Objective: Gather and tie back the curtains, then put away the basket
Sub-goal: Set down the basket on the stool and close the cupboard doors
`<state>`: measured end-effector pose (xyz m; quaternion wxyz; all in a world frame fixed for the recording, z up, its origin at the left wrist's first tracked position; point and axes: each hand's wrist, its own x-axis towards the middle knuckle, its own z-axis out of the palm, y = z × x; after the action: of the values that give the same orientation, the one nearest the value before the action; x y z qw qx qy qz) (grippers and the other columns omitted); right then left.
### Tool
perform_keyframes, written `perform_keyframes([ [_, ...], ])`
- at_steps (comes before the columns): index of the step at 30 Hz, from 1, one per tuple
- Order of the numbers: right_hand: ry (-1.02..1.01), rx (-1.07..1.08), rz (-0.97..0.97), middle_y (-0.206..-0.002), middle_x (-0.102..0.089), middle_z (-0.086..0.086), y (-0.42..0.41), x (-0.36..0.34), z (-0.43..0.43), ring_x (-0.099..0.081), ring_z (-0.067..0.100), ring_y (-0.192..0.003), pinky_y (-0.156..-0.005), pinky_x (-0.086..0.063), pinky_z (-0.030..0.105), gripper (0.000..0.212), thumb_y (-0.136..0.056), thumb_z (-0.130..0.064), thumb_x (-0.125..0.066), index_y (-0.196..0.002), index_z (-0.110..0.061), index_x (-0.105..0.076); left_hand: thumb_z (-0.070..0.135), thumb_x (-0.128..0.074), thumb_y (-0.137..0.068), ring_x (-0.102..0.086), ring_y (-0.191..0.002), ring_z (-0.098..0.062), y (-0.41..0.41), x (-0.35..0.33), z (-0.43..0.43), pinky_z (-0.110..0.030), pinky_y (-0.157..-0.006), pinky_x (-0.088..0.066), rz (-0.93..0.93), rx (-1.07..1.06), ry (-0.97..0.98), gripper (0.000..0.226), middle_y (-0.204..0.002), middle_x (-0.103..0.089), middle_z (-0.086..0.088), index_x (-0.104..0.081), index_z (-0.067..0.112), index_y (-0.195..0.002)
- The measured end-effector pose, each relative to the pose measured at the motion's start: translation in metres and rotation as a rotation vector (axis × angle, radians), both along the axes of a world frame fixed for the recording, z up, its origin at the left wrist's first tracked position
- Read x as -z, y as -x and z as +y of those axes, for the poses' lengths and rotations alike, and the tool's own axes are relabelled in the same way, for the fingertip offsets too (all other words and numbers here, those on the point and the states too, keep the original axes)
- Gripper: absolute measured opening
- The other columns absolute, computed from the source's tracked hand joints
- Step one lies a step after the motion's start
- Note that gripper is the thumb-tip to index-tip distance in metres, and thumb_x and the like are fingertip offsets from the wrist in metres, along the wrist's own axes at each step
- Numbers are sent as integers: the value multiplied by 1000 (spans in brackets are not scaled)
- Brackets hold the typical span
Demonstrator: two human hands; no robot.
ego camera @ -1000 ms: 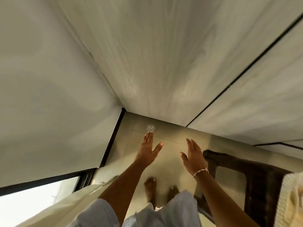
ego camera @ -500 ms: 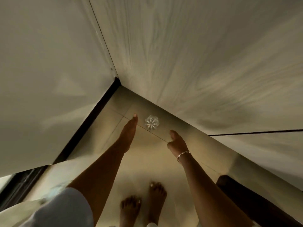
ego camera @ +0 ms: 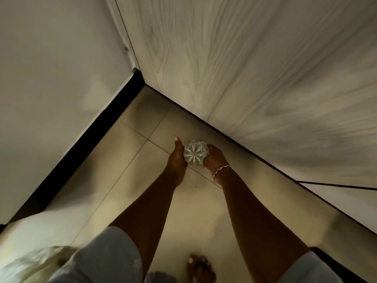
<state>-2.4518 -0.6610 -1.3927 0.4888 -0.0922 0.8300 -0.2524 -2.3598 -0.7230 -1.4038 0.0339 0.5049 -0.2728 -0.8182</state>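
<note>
Both hands reach down to a clear, round cut-glass object [ego camera: 195, 153] with a star-pattern face, low over the beige tiled floor [ego camera: 130, 176]; the left hand [ego camera: 177, 158] presses its left side with thumb extended, and the right hand [ego camera: 214, 158], with a silver chain bracelet [ego camera: 221, 170] at the wrist, closes against its right side. Beyond the grip stands a pale wood-grain panel [ego camera: 255, 68], to its left a plain white wall [ego camera: 51, 78] with black skirting [ego camera: 85, 144]. No curtains or basket can be identified.
</note>
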Motion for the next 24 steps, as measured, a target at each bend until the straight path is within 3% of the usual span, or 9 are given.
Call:
perform_keyframes([
  [2,15,24,-12,-109,-59,17,-2,-10,0,-56,25,-93,-65,-43,18,47,-78,19,-44,-120,1,-52,62,-13,-90,-43,-131,-26,0,-9,1,-39,-115,-28,12,-22,7,79,-142,-45,-16,-40,3,-137],
  [6,91,160,-62,-94,-53,12,-15,-64,12,-46,13,-65,-37,-36,7,44,-80,12,-45,-123,3,-48,59,-9,-92,-46,-129,-24,-13,-73,6,-34,-111,-33,18,-32,37,77,-138,-49,-15,-43,4,-134],
  [8,108,157,-44,-88,-54,18,-25,-106,18,-45,14,-61,-36,-34,6,33,-81,12,-47,-114,9,-54,59,-10,-92,-45,-129,-24,-22,-115,9,-33,-111,-32,18,-27,39,77,-139,-48,-15,-43,4,-135],
  [10,158,166,-32,-89,-61,29,-33,-154,22,-51,21,-67,-46,-39,12,23,-84,7,-51,-106,9,-59,58,-11,-92,-46,-128,-23,-30,-160,13,-31,-110,-32,-9,-12,41,75,-138,-50,-14,-45,5,-132],
  [13,195,212,-57,-114,-60,22,-43,-230,30,-57,33,-88,-61,-46,26,34,-86,8,-50,-119,3,-51,58,-13,-93,-47,-127,-22,-39,-233,20,-30,-107,-33,-19,-10,36,71,-137,-51,-12,-49,7,-128],
  [16,211,202,-48,-119,-56,22,-49,-303,40,-54,41,-111,-84,-49,33,39,-85,12,-48,-122,2,-47,59,-16,-92,-44,-130,-21,-45,-309,28,-32,-111,-31,-7,6,69,70,-139,-50,-11,-48,9,-130],
  [19,236,205,14,-95,-59,3,-50,-386,49,-58,20,-87,-60,-44,10,43,-81,16,-45,-120,-3,-50,59,-17,-91,-45,-129,-20,-46,-392,35,-34,-113,-30,21,38,93,70,-137,-51,-9,-50,10,-129],
  [22,298,270,6,-81,-53,-4,-49,-468,60,-48,10,-70,-52,-35,14,37,-86,12,-41,-117,-5,-50,61,-20,-90,-47,-128,-21,-41,-463,41,-37,-114,-30,68,53,97,74,-137,-52,-11,-47,7,-132],
  [24,350,280,50,-95,-57,3,-48,-521,68,-51,15,-82,-57,-36,13,34,-87,9,-45,-120,0,-49,59,-20,-91,-49,-125,-22,-35,-511,44,-37,-113,-31,100,79,115,74,-136,-53,-12,-47,3,-132],
])
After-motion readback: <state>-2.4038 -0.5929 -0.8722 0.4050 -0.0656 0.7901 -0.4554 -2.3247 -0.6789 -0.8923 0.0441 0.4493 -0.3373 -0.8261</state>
